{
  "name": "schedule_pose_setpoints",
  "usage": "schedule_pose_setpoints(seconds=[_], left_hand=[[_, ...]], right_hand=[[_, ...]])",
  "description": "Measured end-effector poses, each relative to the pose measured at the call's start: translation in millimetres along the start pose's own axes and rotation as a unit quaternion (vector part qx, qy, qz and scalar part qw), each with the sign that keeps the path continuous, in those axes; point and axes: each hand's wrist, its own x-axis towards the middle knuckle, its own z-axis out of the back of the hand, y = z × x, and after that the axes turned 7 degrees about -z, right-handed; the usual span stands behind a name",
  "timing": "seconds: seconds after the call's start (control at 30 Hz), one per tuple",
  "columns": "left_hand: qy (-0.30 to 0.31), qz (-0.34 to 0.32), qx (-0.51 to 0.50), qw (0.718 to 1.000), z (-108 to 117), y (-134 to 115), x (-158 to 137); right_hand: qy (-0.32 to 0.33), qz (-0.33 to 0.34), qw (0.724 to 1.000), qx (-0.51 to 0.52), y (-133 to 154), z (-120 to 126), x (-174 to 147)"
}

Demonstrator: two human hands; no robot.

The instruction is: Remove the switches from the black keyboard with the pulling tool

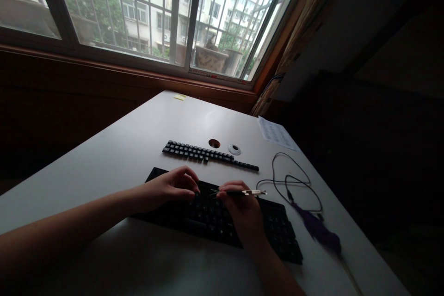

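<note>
1. Pale tabletop, dim at the near side, lies beneath both grips; it looks smooth, so things may slide easily.
2. Under the two grips sits the black keyboard; it should be stiff and moderately light, best lifted by both short ends.
3. Left grip: thumb and forefinger curl close together over the keyboard's far part; I cannot tell whether they pinch a key.
4. Right grip: fingers and thumb pinch a slim tool, its thin prongs pointing toward the left grip. Those prongs look springy and easily bent, so the dark middle is the better hold.
5. Beyond both grips, loose keycaps stand in rows; probably light, hard and slippery, each best taken by opposite sides.
6. Right of the right grip lies a purple item, likely soft.
7. Farthest from the grips is a barred window.
</note>
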Motion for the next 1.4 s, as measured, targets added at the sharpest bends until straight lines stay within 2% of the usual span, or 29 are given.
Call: schedule_pose_setpoints(seconds=[0.47,0.73,0.9,1.1,1.4], left_hand=[[-0.005,0.017,-0.021,1.0,0,0,0],[-0.004,0.019,-0.009,1.0,-1,0,1],[0.005,0.013,-0.009,1.0,0,1,1],[0.017,0.0,-0.011,1.0,1,3,1],[0.041,-0.009,0.034,0.999,-4,-1,1]], right_hand=[[0.016,-0.004,1.0,-0.012,-3,-2,0],[0.013,-0.062,0.998,-0.014,-12,-1,-3],[0.041,-0.081,0.996,0.013,-11,1,-8],[0.056,-0.035,0.996,-0.066,-5,1,-9],[0.137,0.088,0.973,-0.162,-1,-8,-4]])
